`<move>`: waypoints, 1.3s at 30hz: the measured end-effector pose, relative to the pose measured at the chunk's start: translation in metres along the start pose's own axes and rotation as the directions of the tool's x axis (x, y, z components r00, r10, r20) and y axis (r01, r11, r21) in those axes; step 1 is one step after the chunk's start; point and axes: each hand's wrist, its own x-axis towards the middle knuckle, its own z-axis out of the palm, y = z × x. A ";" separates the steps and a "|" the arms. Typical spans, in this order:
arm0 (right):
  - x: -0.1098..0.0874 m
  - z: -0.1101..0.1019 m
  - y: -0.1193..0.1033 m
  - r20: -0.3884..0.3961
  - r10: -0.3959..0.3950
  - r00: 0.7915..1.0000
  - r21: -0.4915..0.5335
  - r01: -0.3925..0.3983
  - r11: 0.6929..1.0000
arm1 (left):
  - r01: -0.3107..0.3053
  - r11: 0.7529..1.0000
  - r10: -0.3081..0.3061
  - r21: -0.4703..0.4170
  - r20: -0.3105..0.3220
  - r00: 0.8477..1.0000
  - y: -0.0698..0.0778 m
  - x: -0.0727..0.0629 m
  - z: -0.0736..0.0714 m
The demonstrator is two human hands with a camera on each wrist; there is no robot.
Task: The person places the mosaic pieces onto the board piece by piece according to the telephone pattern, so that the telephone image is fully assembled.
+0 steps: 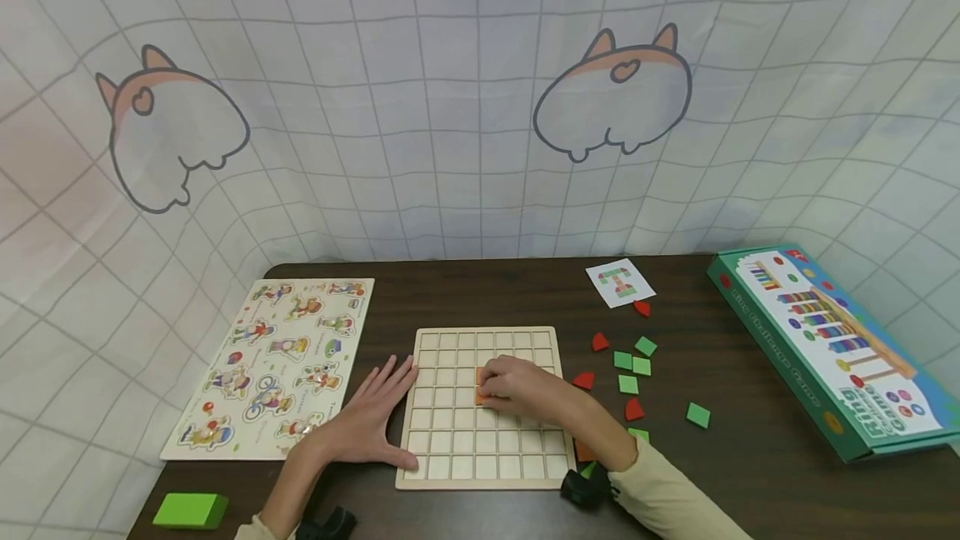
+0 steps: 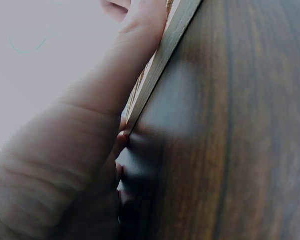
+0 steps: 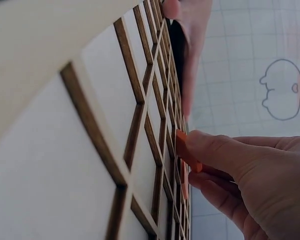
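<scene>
A pale wooden grid board (image 1: 485, 479) lies on the dark table. Over its middle my right hand (image 1: 525, 390) pinches an orange tile (image 3: 185, 152) between thumb and fingers, close to the grid. Just beside that tile, in the right wrist view, another orange piece (image 3: 184, 185) sits in the grid, partly hidden by the fingers. My left hand (image 1: 363, 427) rests along the board's left side with spread fingers, fingertips at the upper left edge and thumb at the lower left corner. In the left wrist view, the board's side edge (image 2: 162, 62) runs past the thumb.
Right of the board lie several green squares (image 1: 627, 384) and red pieces (image 1: 634, 409). A pattern card (image 1: 621, 282) lies behind them. The green game box (image 1: 832, 348) is far right. At left are a picture board (image 1: 270, 357) and a green block (image 1: 191, 511).
</scene>
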 end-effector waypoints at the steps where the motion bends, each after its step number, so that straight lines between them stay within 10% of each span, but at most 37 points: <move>1: 0.000 0.000 -0.001 0.004 0.005 1.000 0.002 -0.005 1.000 | 0.000 1.000 0.000 0.002 -0.003 1.000 0.000 0.000 0.000; 10: -0.001 -0.006 -0.012 0.113 0.086 0.990 -0.232 -0.058 0.971 | -0.003 1.000 0.003 0.007 -0.005 1.000 0.001 -0.001 -0.001; 15: -0.023 -0.018 -0.008 0.114 0.133 0.984 -0.102 -0.122 0.987 | -0.003 1.000 0.003 -0.003 -0.007 1.000 0.001 -0.001 -0.001; 27: -0.119 -0.045 0.028 -0.174 0.213 0.961 0.032 -0.211 0.977 | -0.001 1.000 0.001 -0.021 0.001 1.000 0.002 0.000 -0.005; 39: -0.139 -0.045 0.011 -0.110 0.121 0.987 0.196 -0.098 0.976 | 0.006 1.000 -0.006 -0.007 0.011 1.000 -0.001 0.000 0.001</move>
